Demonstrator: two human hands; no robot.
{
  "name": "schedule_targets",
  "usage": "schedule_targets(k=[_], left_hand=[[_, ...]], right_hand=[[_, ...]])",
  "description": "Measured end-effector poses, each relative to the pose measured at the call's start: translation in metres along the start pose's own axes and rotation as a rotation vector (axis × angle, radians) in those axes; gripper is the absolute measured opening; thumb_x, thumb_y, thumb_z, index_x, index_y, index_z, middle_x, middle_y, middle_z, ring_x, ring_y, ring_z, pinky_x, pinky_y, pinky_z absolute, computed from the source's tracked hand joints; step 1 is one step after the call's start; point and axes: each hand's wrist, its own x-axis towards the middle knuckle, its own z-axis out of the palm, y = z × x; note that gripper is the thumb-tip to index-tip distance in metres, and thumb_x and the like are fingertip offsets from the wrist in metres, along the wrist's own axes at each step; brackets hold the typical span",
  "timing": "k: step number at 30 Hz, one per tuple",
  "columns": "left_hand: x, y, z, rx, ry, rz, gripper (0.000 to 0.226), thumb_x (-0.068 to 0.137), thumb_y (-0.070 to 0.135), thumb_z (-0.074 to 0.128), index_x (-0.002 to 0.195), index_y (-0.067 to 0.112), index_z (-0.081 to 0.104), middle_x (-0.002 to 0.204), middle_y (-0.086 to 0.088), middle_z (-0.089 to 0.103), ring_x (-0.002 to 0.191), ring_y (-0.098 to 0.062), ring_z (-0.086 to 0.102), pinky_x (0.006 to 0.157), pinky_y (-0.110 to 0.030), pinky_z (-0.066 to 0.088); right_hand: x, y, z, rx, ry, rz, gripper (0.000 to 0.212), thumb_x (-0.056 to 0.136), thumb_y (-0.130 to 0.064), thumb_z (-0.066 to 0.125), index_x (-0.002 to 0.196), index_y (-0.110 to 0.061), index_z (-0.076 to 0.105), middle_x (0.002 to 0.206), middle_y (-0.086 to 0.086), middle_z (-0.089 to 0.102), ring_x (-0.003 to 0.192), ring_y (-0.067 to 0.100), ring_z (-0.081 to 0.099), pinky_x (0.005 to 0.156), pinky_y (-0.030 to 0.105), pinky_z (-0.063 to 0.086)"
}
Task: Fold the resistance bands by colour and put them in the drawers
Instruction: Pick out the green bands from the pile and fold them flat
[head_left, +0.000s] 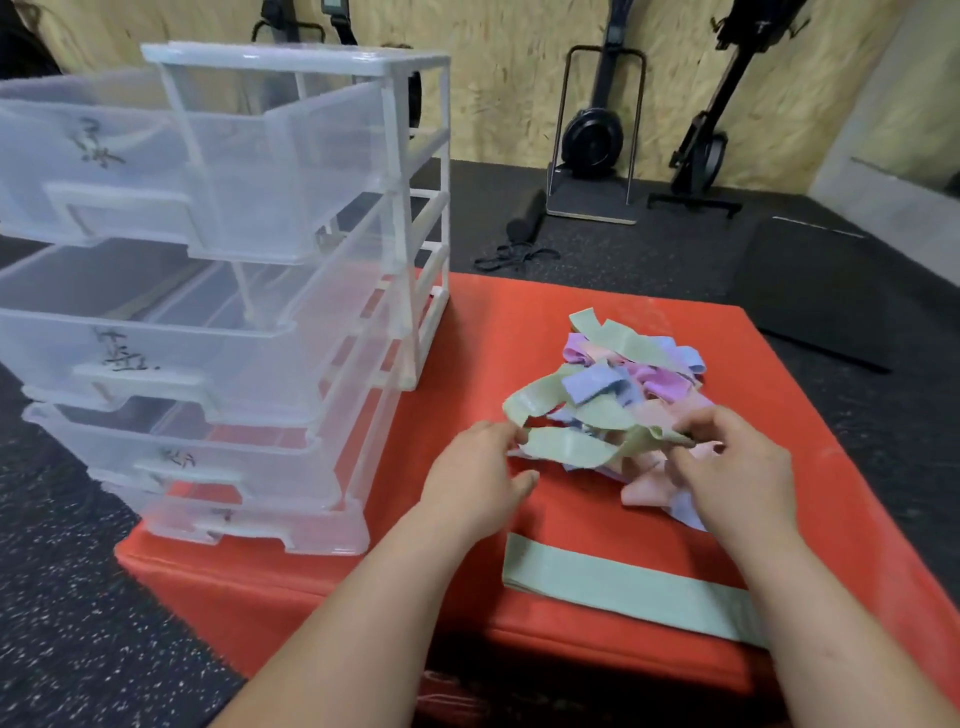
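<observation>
On red box (519, 312): four drawers (156, 332) pulled out; right fingers (693, 428) pinch green band (566, 449); left fingers (498, 434) touch it, grip unclear.

Handwritten black marks on the drawers (114, 332) are illegible.

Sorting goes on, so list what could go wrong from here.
The green band in the grip of the right hand runs through the pile; pulling may drag other colours along. The flat green band lies by the front edge of the red box and could slip off. The drawers stand pulled out; loading might tip them.
</observation>
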Motion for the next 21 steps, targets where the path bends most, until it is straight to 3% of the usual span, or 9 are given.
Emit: schedule_targets(k=[4,9,13,16,21], left_hand=[[-0.004,0.008,0.002,-0.021,-0.003,-0.026,0.048,0.089,0.042,0.075,0.135,0.031,0.064,0.126,0.004,0.066,0.111,-0.02,0.065,0.094,-0.041,0.054],[-0.001,0.009,0.01,-0.021,-0.048,-0.037,0.047,0.09,0.043,0.073,0.135,0.032,0.063,0.117,0.0,0.067,0.109,-0.024,0.065,0.09,-0.043,0.054],[0.008,0.016,0.019,-0.013,-0.031,-0.027,0.058,0.09,0.044,0.076,0.143,0.032,0.057,0.122,0.001,0.063,0.11,-0.023,0.064,0.091,-0.041,0.053],[0.016,0.02,0.023,-0.056,-0.013,-0.009,0.061,0.09,0.047,0.077,0.146,0.034,0.055,0.123,0.004,0.062,0.106,-0.021,0.065,0.089,-0.038,0.053],[0.031,0.025,0.029,-0.203,-0.02,0.051,0.058,0.091,0.041,0.078,0.144,0.035,0.057,0.133,0.016,0.066,0.114,-0.007,0.065,0.096,-0.031,0.053]], right_hand=[[-0.009,0.02,-0.014,-0.166,-0.142,-0.081,0.047,0.074,-0.006,0.078,0.107,-0.039,0.074,0.087,-0.018,0.067,0.091,0.024,0.065,0.079,0.04,0.053],[-0.009,0.046,-0.016,-0.293,-0.204,-0.117,0.04,0.072,-0.006,0.079,0.092,-0.041,0.076,0.093,-0.013,0.055,0.091,0.024,0.059,0.072,0.041,0.052],[-0.003,0.051,-0.024,-0.274,-0.157,-0.104,0.038,0.07,-0.004,0.079,0.09,-0.036,0.074,0.097,-0.015,0.055,0.094,0.022,0.056,0.071,0.038,0.049],[0.008,0.049,-0.035,-0.245,-0.075,-0.12,0.028,0.073,-0.013,0.08,0.087,-0.036,0.07,0.096,-0.016,0.06,0.092,0.02,0.054,0.071,0.038,0.048],[0.03,0.049,-0.054,-0.011,0.07,-0.004,0.025,0.077,-0.015,0.082,0.091,-0.033,0.073,0.088,-0.013,0.072,0.084,0.008,0.064,0.082,0.035,0.05]])
